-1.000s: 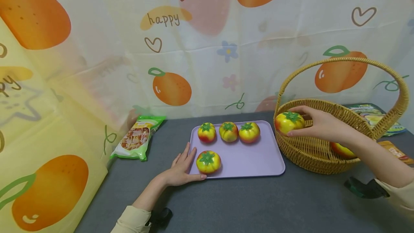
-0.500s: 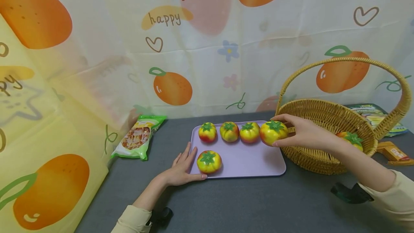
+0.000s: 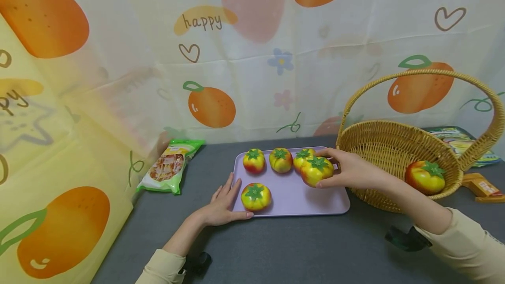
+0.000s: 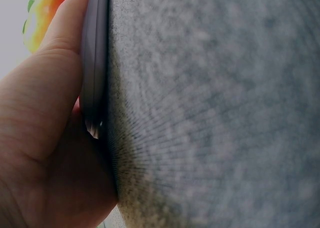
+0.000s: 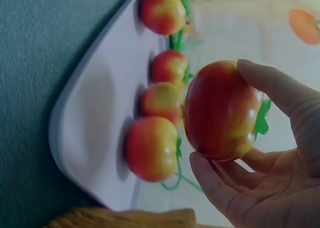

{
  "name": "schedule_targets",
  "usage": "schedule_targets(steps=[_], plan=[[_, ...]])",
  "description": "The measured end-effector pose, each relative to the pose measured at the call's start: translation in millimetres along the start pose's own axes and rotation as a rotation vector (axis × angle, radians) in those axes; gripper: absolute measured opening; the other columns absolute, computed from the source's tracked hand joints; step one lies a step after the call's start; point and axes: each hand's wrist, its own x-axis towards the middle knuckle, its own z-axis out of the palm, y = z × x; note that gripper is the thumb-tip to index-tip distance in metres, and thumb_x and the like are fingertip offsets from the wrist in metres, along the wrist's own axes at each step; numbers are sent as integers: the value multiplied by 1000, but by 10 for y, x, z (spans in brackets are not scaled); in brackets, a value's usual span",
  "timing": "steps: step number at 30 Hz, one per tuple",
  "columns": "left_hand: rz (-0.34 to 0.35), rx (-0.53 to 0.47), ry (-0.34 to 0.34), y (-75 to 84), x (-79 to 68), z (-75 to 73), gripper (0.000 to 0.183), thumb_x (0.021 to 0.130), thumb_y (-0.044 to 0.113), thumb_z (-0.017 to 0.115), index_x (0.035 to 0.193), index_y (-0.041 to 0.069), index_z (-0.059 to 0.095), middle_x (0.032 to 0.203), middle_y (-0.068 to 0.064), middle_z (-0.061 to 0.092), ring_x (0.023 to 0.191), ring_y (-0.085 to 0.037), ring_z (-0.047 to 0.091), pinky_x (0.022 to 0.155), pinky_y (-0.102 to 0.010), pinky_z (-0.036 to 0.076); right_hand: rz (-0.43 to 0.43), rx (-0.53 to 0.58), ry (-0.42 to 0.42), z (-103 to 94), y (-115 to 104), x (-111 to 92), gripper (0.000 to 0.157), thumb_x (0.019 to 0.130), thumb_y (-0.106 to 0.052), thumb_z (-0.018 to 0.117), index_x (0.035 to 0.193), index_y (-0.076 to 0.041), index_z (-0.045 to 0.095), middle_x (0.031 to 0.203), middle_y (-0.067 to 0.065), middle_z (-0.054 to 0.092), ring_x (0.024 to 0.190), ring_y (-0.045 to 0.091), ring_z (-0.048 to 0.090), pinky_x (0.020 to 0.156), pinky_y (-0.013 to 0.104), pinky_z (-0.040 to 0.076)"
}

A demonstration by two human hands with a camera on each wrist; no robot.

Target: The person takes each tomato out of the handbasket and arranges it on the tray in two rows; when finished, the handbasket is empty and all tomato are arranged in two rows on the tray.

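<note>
My right hand (image 3: 353,170) pinches a yellow-and-red tomato (image 3: 317,171) with a green star-shaped top. The right wrist view shows this tomato (image 5: 222,112) held between thumb and fingers, lifted off the lilac tray (image 3: 301,200). Three more tomatoes line the tray's back edge; the rightmost of them (image 3: 301,154) is partly hidden behind the held one. Another tomato (image 3: 256,197) sits at the front left of the tray. Beside it my left hand (image 3: 221,207) rests on the tray's left front corner, fingers spread and thumb along the front rim.
Right of the tray stands a wicker basket (image 3: 375,143) with a tall handle and one tomato (image 3: 424,177) inside. A green-and-white snack bag (image 3: 167,168) lies at the left. Flat packets (image 3: 459,141) and a small orange-brown item (image 3: 483,186) are at the right. A printed curtain hangs behind.
My right hand has carried the tomato left from the basket's rim to above the tray. The tomato left in the basket has come into full view. My left hand has stayed put.
</note>
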Motion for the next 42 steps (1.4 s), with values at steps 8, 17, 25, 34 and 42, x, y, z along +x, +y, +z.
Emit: schedule_targets(steps=[8,17,25,34,42], plan=[[0,-3,-4,1,0,-3,110,81,65,65,158,12,7,161,-13,-17,148,-35,-5,113,-59,-4,-42,41,-5,225,31,102,74,77,-36,83,134,-2,51,130,17,54,117,34,52,92,44,49],[4,3,-7,11,6,-7,110,81,65,64,158,12,6,161,-13,-17,148,-34,-6,113,-57,-4,-69,32,-33,443,60,196,69,77,-35,83,130,-4,53,123,12,59,110,26,55,91,43,49],[16,15,-7,12,2,-13,109,82,66,63,158,11,6,161,-14,-16,148,-35,-5,113,-58,-3,-116,30,-37,585,73,260,68,75,-33,83,128,-2,54,124,12,59,111,27,56,91,44,48],[15,14,-5,16,2,-15,108,83,64,63,157,9,8,161,-16,-14,148,-36,-4,113,-59,-2,-91,36,-68,658,37,273,69,75,-32,83,130,-3,53,124,12,58,112,29,55,93,47,47],[20,21,-1,17,-4,-18,109,83,64,64,157,8,7,161,-17,-15,147,-35,-5,113,-58,-2,-86,30,-85,735,75,296,72,75,-32,83,133,-2,52,128,13,56,113,29,55,94,45,45]])
